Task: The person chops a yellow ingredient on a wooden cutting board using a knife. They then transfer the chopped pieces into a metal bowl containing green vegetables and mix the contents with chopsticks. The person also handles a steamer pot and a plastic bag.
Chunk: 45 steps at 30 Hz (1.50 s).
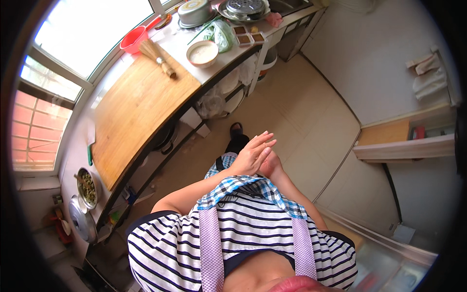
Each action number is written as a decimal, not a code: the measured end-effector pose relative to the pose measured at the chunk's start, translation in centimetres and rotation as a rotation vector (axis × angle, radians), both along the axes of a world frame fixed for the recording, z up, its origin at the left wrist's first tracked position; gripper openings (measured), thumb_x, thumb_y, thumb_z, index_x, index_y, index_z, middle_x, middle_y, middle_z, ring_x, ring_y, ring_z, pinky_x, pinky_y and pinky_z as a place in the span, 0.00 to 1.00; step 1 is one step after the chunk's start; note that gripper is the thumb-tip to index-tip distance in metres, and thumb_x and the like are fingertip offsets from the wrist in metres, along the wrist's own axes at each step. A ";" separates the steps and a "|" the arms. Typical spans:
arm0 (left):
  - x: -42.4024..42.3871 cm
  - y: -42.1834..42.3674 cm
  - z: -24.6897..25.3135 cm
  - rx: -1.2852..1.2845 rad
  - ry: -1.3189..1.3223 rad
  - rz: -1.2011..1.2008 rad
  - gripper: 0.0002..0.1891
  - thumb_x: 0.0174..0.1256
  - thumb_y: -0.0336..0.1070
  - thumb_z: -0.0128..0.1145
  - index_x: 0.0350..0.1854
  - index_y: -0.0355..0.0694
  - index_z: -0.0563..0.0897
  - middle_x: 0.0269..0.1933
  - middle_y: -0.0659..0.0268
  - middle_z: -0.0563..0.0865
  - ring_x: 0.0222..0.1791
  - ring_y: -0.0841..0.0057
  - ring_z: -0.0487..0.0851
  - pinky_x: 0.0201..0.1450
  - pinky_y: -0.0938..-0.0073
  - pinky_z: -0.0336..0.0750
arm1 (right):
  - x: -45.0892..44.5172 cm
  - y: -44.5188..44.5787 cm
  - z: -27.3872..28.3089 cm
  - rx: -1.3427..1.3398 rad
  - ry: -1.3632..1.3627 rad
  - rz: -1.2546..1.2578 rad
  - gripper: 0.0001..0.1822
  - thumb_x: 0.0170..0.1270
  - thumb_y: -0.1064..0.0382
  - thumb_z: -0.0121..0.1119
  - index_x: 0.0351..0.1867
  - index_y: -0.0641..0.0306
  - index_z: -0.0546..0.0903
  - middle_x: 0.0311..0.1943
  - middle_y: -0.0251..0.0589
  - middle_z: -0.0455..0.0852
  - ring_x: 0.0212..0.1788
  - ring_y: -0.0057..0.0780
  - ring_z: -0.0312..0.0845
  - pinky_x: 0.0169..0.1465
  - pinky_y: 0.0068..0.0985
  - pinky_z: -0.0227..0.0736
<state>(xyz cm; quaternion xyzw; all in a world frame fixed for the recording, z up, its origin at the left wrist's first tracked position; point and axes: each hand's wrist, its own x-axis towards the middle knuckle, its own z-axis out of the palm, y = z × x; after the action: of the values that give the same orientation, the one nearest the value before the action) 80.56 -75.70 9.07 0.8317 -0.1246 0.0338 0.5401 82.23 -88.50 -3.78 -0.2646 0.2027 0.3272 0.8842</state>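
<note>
In front of my waist, my left hand (251, 156) lies over my right hand (270, 165), and the two touch. The left fingers are stretched out, slightly apart, and hold nothing. Part of the right palm shows; its fingers are partly hidden behind the left hand, and no object shows in it. Below the hands is a blue checked apron (233, 182). To the left, a wooden board (142, 109) lies on the counter. A straw brush (158, 60) rests on its far end, near a bowl of white contents (203, 54).
A green-handled knife (90, 144) lies by the board's left edge, near a metal bowl of chopped filling (87, 188) and a pot lid (82, 219). At the counter's far end are a red dipper (134, 39), a plastic bag (222, 34) and small spice containers (244, 38).
</note>
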 end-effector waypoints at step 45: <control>66.7 7.7 2.3 -0.052 0.427 0.956 0.11 0.67 0.36 0.56 0.34 0.31 0.80 0.36 0.58 0.81 0.32 0.68 0.80 0.36 0.74 0.73 | 97.4 6.7 1.7 -1.165 -1.143 0.781 0.11 0.51 0.63 0.66 0.33 0.69 0.82 0.32 0.46 0.85 0.31 0.34 0.82 0.34 0.28 0.76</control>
<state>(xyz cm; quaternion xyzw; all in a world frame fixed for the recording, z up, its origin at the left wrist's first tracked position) 147.26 -67.96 11.34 0.7703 0.3825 0.1094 0.4983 179.59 -81.76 -2.10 -0.8424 -0.2380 0.2684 0.4022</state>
